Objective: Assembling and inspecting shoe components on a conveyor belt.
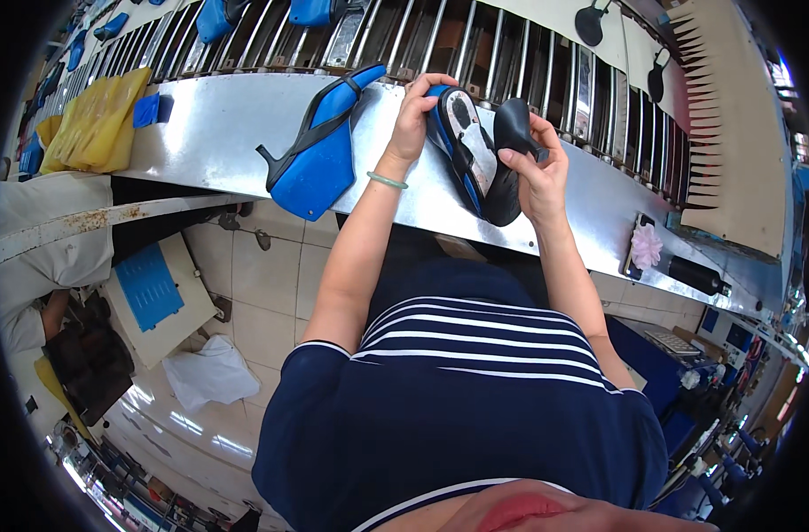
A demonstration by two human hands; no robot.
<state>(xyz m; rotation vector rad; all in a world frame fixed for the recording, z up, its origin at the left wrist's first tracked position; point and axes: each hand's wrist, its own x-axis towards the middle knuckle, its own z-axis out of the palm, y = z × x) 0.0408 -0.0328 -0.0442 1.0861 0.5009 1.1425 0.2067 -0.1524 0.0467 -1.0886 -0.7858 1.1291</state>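
My left hand [411, 124], with a green bangle at the wrist, is closed round the toe end of a blue shoe last [435, 133] with black straps on it. Its underside faces up and shows a pale, marked insole [463, 120]. In my right hand [544, 173] is a black shoe sole [513, 124], pinched between thumb and fingers. The sole stands tilted along the right side of the last; whether they touch is unclear. Left of my left hand, a second blue last [320, 164] with a black strappy heeled upper lies on the metal bench [218, 133].
Beyond the bench runs a roller conveyor [475, 44] carrying more blue lasts [311, 11]. Black soles [589, 25] lie on pale sheets at the far right. Yellow gloves [98, 124] sit at the left. A phone with a pink flower [644, 246] and a black bottle [697, 275] rest on the right. Someone in pale clothing [50, 222] sits at left.
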